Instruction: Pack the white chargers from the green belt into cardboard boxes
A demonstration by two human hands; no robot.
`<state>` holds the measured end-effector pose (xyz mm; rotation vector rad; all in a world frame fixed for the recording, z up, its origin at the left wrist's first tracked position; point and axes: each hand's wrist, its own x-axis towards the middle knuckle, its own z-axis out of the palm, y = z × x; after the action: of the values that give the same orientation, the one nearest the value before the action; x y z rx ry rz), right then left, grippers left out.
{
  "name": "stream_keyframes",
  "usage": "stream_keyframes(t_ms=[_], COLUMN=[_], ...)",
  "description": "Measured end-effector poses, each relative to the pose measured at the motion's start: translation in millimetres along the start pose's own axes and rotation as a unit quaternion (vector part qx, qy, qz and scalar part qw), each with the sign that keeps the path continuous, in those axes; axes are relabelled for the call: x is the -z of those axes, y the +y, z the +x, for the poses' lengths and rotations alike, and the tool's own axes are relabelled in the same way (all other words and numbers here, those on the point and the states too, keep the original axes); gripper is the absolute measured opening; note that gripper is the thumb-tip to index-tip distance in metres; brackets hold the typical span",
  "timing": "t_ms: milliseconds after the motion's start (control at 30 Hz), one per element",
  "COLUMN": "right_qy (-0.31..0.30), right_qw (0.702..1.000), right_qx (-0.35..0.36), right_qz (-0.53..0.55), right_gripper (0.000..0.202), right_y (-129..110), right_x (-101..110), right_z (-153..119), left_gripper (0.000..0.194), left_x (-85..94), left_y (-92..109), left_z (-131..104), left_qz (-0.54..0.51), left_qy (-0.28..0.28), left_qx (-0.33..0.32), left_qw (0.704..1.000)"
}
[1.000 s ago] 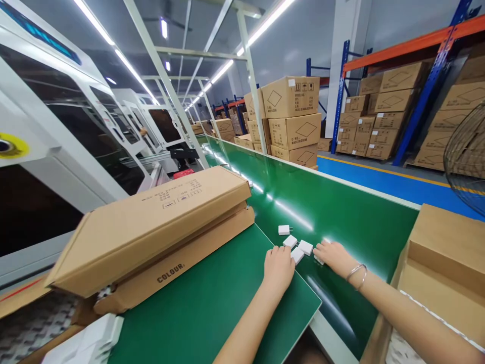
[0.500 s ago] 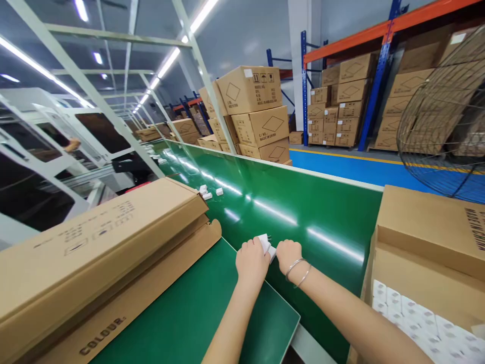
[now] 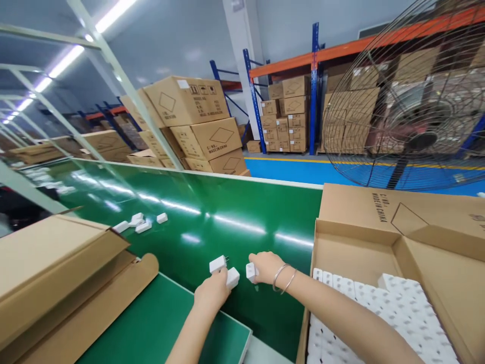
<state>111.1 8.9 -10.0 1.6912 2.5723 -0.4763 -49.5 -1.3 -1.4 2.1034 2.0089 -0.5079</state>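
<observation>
My left hand (image 3: 212, 292) is closed over the green belt (image 3: 182, 253) with two white plug chargers. One white charger (image 3: 217, 264) has its metal prongs pointing right. The other charger (image 3: 232, 277) sits at my fingertips beside it. A little to the right, my right hand (image 3: 265, 268), with two thin bracelets at the wrist, pinches a third white charger (image 3: 250, 272) by its side. A narrow gap separates the two hands. Several loose chargers (image 3: 143, 227) lie farther up the belt on the left.
An open carton (image 3: 352, 242) at right holds rows of white chargers (image 3: 379, 308). Another cardboard box (image 3: 56, 253) lies at left on a green side table (image 3: 151, 323). Stacked cartons (image 3: 204, 136) and a large wire-caged fan (image 3: 417, 131) stand beyond the belt.
The view has turned right, showing more of the open carton and fan. My hands have moved apart, and a charger now shows clearly in my right hand.
</observation>
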Motion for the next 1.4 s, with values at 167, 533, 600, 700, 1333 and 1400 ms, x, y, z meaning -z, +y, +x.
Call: stream_keyframes(t_ms=[167,533,600,700,1333,1400], right_qy=[0.006,0.03,0.037,0.024,0.01,0.015], right_qw=[0.999,0.994,0.994,0.993,0.991,0.982], right_qx=[0.053,0.095,0.094,0.108,0.135,0.139], right_qz=[-0.003,-0.036,-0.039,-0.044,0.019,0.128], right_gripper=[0.035,0.069,0.073,0.075,0.039,0.043], right_y=[11,13,10,9,14,24], right_x=[-11,-14,-13,-12,14,28], right_z=[-2,-17,-17,-14,-42,-60], left_gripper=[0.034,0.073,0.068,0.054,0.024,0.024], left_x=[23.3,-7.2,-17.2,-28.5,-37.9,-37.9], left_y=[33,24,15,12,18,17], left_z=[-9,-19,-23,-26,-32,-33], left_qz=[0.048,-0.116,-0.138,-0.144,-0.179,-0.196], left_qy=[-0.031,0.011,0.019,0.036,0.169,0.177], left_qx=[-0.024,-0.079,-0.078,-0.082,-0.101,-0.085], left_qw=[0.998,0.99,0.987,0.985,0.964,0.961])
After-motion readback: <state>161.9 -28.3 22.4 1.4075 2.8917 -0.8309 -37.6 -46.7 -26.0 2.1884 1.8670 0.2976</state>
